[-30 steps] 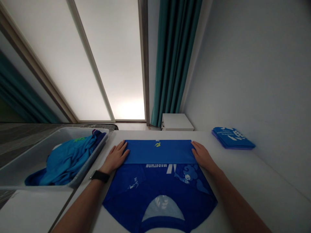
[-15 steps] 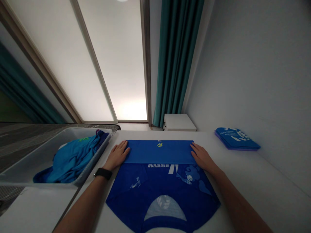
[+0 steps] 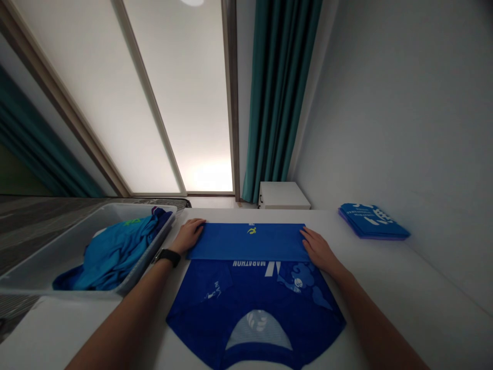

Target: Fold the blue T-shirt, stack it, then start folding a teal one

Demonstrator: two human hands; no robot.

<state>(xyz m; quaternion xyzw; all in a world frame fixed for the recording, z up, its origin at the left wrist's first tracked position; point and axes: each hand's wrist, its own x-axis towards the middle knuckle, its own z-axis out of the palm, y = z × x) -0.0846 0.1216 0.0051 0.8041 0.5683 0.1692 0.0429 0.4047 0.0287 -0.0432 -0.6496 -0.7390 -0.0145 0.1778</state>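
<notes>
A blue running shirt [image 3: 258, 293] lies flat on the white table with its collar toward me. Its hem part is turned over into a straight lighter-blue band [image 3: 231, 244] along the far side, with a small yellow-green mark. My left hand [image 3: 188, 235], a black band on its wrist, rests at the band's far left corner, fingers stretched out along the edge. At the opposite end, my right hand [image 3: 318, 249] touches the band's right edge with fingers extended. Neither hand lifts the fabric.
To the left stands a translucent plastic bin [image 3: 26, 262] holding crumpled blue clothes [image 3: 115, 252]. A stack of folded blue shirts [image 3: 373, 221] sits at the right, by the wall. Beyond the white table [image 3: 327, 221] are a small white cabinet [image 3: 284, 195] and a teal curtain [image 3: 283, 103].
My left hand has shifted slightly up and outward at the far left corner, uncovering more of the band's left edge. My right hand stays nearly in place; the shirt keeps its shape.
</notes>
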